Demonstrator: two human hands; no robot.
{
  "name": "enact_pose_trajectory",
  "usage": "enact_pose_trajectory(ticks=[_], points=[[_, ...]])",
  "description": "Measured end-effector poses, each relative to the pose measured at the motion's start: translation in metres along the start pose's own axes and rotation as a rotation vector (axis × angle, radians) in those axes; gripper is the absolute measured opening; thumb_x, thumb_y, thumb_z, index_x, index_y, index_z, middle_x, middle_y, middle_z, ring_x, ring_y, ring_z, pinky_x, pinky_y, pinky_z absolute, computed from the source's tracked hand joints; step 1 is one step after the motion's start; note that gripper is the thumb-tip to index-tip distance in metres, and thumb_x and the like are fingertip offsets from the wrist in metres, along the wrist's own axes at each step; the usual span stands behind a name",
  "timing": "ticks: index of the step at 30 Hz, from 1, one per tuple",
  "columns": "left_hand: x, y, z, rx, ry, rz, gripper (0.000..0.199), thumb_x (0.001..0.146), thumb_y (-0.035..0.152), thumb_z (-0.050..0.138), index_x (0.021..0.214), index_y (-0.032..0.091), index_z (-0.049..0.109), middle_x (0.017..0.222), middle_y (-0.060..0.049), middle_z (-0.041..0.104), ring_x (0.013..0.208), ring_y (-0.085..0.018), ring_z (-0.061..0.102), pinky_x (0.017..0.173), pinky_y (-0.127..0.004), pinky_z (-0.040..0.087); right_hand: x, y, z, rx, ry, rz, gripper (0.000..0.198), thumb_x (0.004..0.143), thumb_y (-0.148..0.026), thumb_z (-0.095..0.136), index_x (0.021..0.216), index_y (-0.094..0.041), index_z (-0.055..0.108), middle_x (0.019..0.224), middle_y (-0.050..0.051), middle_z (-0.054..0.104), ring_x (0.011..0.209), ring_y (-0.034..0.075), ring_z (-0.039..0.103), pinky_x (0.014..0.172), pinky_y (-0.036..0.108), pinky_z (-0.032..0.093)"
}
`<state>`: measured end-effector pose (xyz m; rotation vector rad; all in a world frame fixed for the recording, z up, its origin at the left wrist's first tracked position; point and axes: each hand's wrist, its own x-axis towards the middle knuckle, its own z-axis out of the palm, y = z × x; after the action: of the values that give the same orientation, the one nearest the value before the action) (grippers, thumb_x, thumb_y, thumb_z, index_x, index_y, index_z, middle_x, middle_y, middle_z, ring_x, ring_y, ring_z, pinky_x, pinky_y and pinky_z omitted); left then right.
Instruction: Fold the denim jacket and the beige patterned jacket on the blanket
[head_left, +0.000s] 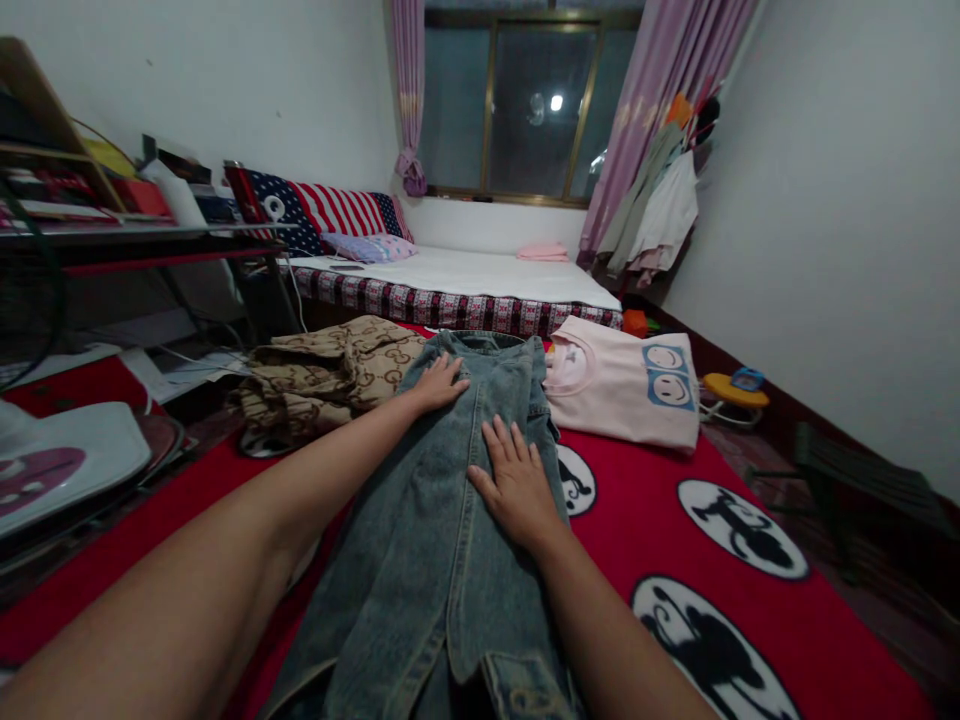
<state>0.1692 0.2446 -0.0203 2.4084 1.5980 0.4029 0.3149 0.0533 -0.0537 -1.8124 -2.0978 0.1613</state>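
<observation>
- Denim garment [420, 500] lay lengthwise on the red blanket [637, 480], directly in front of the person, its neck-like opening [487, 342] at the far end and its near end running past the bottom edge of the view.
- As far as could be judged, the work on it was partway along: the upper part looked fairly flat around the long central seam, but the piece was still drawn out at length rather than made into a compact bundle.
- What seemed left was the near end, where edges spread apart and a buttoned band [525, 685] stood out loosely.
- To the right, the pink shirt [622, 375] lay neatly flat in a compact shape, apparently finished; to the left, the brown patterned garment [375, 360] sat in a looser, rumpled heap, and whether it was done could not be told.
- The left hand [441, 385] lay open, palm down, near the far end, its arm reaching long from the lower left.
- The right hand [517, 480] was also open and palm down, nearer the body, fingers spread, thumb toward the seam.
- Neither hand gripped anything; both rested on the denim.
</observation>
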Motion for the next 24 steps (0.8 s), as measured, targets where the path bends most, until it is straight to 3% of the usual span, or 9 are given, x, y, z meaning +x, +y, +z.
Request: enact_pose_trajectory(ticks=[3,6,8,11,14,17,20,24], points=[[-0.049,0.007,0.007,-0.126,0.041,0.164,0.067,0.097,0.052,0.031,0.154,0.021,0.017,0.162,-0.013,0.007,0.149,-0.027,0.007,0.117,-0.05,0.017,0.001,0.001,0.001,-0.012,0.001,0.0,0.067,0.095,-0.049,0.038,0.154,-0.022,0.021,0.162,0.001,0.011,0.149,0.026,0.008,0.118,0.053,0.016],[-0.109,0.004,0.011,-0.168,-0.09,0.402,0.069,0.094,0.059,0.038,0.153,0.028,0.022,0.161,-0.009,0.015,0.149,-0.026,0.006,0.118,-0.049,0.014,0.0,0.001,0.001,-0.032,-0.007,-0.003,0.066,0.095,-0.049,0.038,0.154,-0.023,0.02,0.162,0.001,0.011,0.149,0.026,0.009,0.118,0.053,0.016],[-0.146,-0.001,0.01,-0.12,-0.162,0.448,0.073,0.09,0.059,0.049,0.152,0.029,0.026,0.161,-0.012,0.016,0.148,-0.03,0.008,0.118,-0.052,0.015,0.0,0.001,0.001,-0.045,-0.01,-0.003,0.066,0.096,-0.049,0.037,0.154,-0.023,0.02,0.162,0.001,0.011,0.149,0.027,0.01,0.117,0.053,0.017],[-0.188,-0.007,0.006,-0.065,-0.135,0.486,0.067,0.089,0.052,0.056,0.148,0.03,0.036,0.162,-0.011,0.0,0.147,-0.035,0.014,0.116,-0.051,0.021,-0.001,-0.002,0.0,-0.074,-0.005,-0.003,0.066,0.097,-0.049,0.035,0.154,-0.021,0.019,0.162,0.003,0.011,0.149,0.027,0.011,0.117,0.052,0.018],[-0.216,-0.012,0.003,-0.049,-0.076,0.564,0.051,0.093,0.042,0.052,0.142,0.033,0.047,0.162,-0.006,-0.004,0.146,-0.034,0.018,0.116,-0.05,0.024,-0.003,-0.007,-0.001,-0.117,-0.009,0.002,0.065,0.098,-0.046,0.034,0.154,-0.02,0.018,0.162,0.005,0.011,0.149,0.027,0.01,0.117,0.052,0.018],[-0.238,-0.023,0.001,-0.064,-0.087,0.585,0.042,0.097,0.034,0.043,0.139,0.035,0.05,0.161,-0.004,0.016,0.145,-0.031,0.023,0.116,-0.053,0.023,-0.011,-0.009,-0.005,-0.142,-0.055,-0.041,0.06,0.099,-0.043,0.034,0.154,-0.024,0.02,0.162,0.006,0.012,0.149,0.028,0.01,0.116,0.054,0.02],[-0.258,-0.046,-0.004,-0.111,-0.095,0.622,0.044,0.097,0.024,0.039,0.138,0.033,0.052,0.157,-0.005,0.029,0.144,-0.028,0.029,0.116,-0.053,0.025,-0.032,0.004,-0.015,-0.104,-0.127,-0.214,0.051,0.099,-0.036,0.034,0.15,-0.03,0.032,0.161,0.005,0.019,0.148,0.027,0.015,0.115,0.052,0.025],[-0.281,-0.08,-0.022,-0.11,-0.097,0.696,0.05,0.095,0.015,0.041,0.14,0.034,0.048,0.156,-0.005,0.033,0.14,-0.023,0.036,0.112,-0.042,0.036,-0.083,0.043,-0.042,0.041,-0.181,-0.406,0.047,0.097,-0.02,0.032,0.141,-0.026,0.049,0.153,0.006,0.039,0.141,0.019,0.036,0.114,0.041,0.033]])
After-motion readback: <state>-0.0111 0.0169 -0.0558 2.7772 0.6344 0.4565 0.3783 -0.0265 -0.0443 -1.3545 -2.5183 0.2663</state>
